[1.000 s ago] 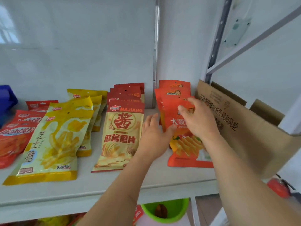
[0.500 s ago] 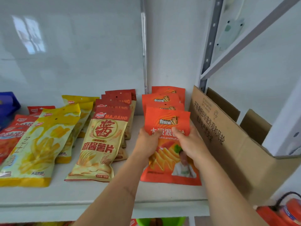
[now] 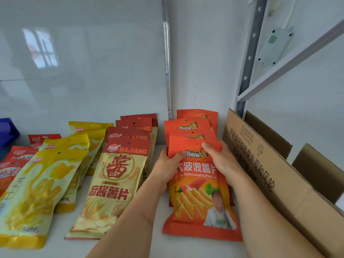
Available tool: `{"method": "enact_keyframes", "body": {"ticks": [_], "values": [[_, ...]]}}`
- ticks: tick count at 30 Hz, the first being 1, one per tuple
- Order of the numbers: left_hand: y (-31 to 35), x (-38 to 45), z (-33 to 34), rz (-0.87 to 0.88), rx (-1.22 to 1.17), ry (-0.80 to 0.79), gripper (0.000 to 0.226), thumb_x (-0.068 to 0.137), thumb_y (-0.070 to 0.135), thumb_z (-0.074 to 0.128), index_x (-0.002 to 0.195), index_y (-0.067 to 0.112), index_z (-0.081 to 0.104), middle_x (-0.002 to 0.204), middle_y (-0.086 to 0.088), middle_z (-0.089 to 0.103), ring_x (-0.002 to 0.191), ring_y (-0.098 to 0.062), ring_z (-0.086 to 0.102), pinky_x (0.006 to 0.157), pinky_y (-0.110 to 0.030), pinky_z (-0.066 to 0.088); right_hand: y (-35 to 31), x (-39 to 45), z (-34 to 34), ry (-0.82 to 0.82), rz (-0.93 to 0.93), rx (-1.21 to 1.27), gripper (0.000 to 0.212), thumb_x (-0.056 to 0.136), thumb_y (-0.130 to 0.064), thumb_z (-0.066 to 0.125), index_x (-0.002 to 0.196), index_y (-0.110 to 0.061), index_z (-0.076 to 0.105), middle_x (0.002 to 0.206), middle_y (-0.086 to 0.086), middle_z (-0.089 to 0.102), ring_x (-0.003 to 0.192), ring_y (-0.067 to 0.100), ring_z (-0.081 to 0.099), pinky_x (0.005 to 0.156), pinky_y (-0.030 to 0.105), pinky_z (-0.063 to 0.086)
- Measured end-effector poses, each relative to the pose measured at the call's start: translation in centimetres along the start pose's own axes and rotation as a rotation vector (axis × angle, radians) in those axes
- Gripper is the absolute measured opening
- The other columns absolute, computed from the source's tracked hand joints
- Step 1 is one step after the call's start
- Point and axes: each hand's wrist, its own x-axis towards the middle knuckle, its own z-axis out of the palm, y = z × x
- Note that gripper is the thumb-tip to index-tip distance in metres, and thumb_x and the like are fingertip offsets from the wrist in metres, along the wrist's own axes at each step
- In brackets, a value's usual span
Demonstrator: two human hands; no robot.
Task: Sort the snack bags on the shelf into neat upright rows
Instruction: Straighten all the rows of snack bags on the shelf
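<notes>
A white shelf (image 3: 130, 246) backed by a pale glossy wall carries four leaning rows of snack bags, with an open cardboard box (image 3: 275, 175) standing at the far right, just beside the orange row. From the left run a red row (image 3: 13, 164) cut off by the frame edge, a yellow row (image 3: 42, 192), and a tan-and-red row marked MAJIANG (image 3: 115, 185). None of the rows stands upright; each bag lies tilted back on the one behind it.

At the right, the front orange bag (image 3: 201, 205) of the orange row (image 3: 193, 125) is held by both hands near its top. The left hand (image 3: 167, 168) grips the upper left edge, thumb curled over the front, folding the top seam forward. The right hand (image 3: 221, 161) grips the upper right edge, its thumb pressed on the front just under the hang hole. The bag's foot rests on the shelf near the front lip, its top touching the bags behind.

The bag looks light, puffed and soft, its film probably slick and its chips likely to break under a squeeze. The flat sealed top, or the side edges where the hands now sit, would seem the safest places to hold.
</notes>
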Motion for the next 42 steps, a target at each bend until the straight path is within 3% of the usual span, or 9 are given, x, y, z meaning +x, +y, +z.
{"method": "enact_keyframes", "body": {"ticks": [10, 15, 21, 25, 29, 33, 36, 38, 42], "values": [[-1.0, 0.8, 0.0, 0.126, 0.031, 0.058, 0.053, 0.086, 0.047, 0.074, 0.131, 0.029, 0.053, 0.109, 0.002, 0.076, 0.087, -0.017, 0.077, 0.083, -0.046, 0.062, 1.0, 0.6, 0.5, 0.058, -0.019, -0.07, 0.061, 0.076, -0.062, 0.073, 0.122, -0.029, 0.051, 0.104, -0.005, 0.071, 0.084, 0.014, 0.072, 0.077, 0.036, 0.058], [-1.3, -0.4, -0.2, 0.201, 0.107, 0.106, 0.042, 0.091, 0.047, 0.067, 0.127, 0.029, 0.058, 0.104, 0.005, 0.076, 0.083, -0.011, 0.076, 0.078, -0.038, 0.063, 1.4, 0.0, 0.2, -0.002, -0.022, -0.103, 0.064, 0.072, -0.071, 0.068, 0.125, -0.036, 0.055, 0.1, -0.008, 0.074, 0.082, 0.012, 0.074, 0.084, 0.039, 0.057], [-0.9, -0.7, -0.2, 0.161, 0.176, 0.103, 0.037, 0.097, 0.053, 0.055, 0.12, 0.024, 0.06, 0.098, 0.006, 0.074, 0.08, -0.01, 0.073, 0.061, -0.021, 0.053, 0.9, -0.3, 0.5, 0.037, 0.012, -0.087, 0.069, 0.078, -0.068, 0.065, 0.133, -0.029, 0.049, 0.105, -0.006, 0.071, 0.082, 0.012, 0.071, 0.067, 0.028, 0.053], [-0.8, -0.7, 0.0, 0.205, 0.269, 0.116, 0.051, 0.097, 0.055, 0.052, 0.136, 0.022, 0.052, 0.104, 0.009, 0.068, 0.082, -0.002, 0.065, 0.061, -0.017, 0.047, 1.4, -0.7, 1.1, 0.097, -0.015, -0.082, 0.067, 0.083, -0.061, 0.065, 0.136, -0.024, 0.047, 0.102, -0.006, 0.065, 0.077, 0.006, 0.064, 0.059, 0.022, 0.046], [-0.2, -0.9, -0.4, 0.163, 0.257, 0.142, 0.081, 0.091, 0.063, 0.057, 0.154, 0.02, 0.029, 0.131, -0.003, 0.064, 0.097, -0.015, 0.069, 0.072, -0.028, 0.057, 0.7, -1.1, 0.8, 0.117, -0.028, -0.108, 0.063, 0.084, -0.059, 0.065, 0.133, -0.024, 0.047, 0.103, -0.006, 0.065, 0.072, 0.003, 0.06, 0.058, 0.022, 0.043], [0.8, -1.8, -0.4, 0.199, 0.339, 0.189, 0.096, 0.08, 0.074, 0.057, 0.157, 0.031, 0.018, 0.153, -0.006, 0.044, 0.125, -0.025, 0.059, 0.098, -0.048, 0.055, -1.3, -1.4, 0.2, 0.115, -0.083, -0.206, 0.071, 0.089, -0.056, 0.062, 0.143, -0.019, 0.037, 0.125, -0.001, 0.061, 0.089, 0.01, 0.061, 0.075, 0.025, 0.042], [1.5, -3.5, 0.1, 0.318, 0.564, 0.265, 0.094, 0.092, 0.06, 0.056, 0.16, 0.017, 0.009, 0.166, -0.007, 0.019, 0.151, -0.026, 0.024, 0.121, -0.044, 0.029, -2.6, -0.7, 0.2, 0.19, -0.128, -0.359, 0.08, 0.082, -0.068, 0.06, 0.142, -0.018, 0.039, 0.138, 0.004, 0.054, 0.12, 0.026, 0.056, 0.09, 0.034, 0.044], [1.3, -5.5, 0.6, 0.45, 0.784, 0.31, 0.084, 0.096, 0.057, 0.052, 0.16, 0.016, 0.014, 0.167, -0.006, 0.013, 0.154, -0.025, 0.01, 0.123, -0.041, 0.015, -2.9, 0.0, 0.6, 0.238, -0.168, -0.525, 0.093, 0.078, -0.076, 0.053, 0.148, -0.018, 0.033, 0.148, 0.011, 0.044, 0.133, 0.032, 0.045, 0.106, 0.047, 0.04], [-2.0, -9.5, 1.9, 0.67, 1.201, 0.27, 0.07, 0.086, 0.067, 0.043, 0.142, 0.025, 0.054, 0.154, -0.005, 0.045, 0.145, -0.035, 0.037, 0.113, -0.055, 0.033, -3.9, 0.8, 1.7, 0.263, -0.315, -0.734, 0.09, 0.085, -0.076, 0.039, 0.154, -0.02, 0.023, 0.159, 0.01, 0.027, 0.146, 0.031, 0.026, 0.118, 0.052, 0.024]]}}
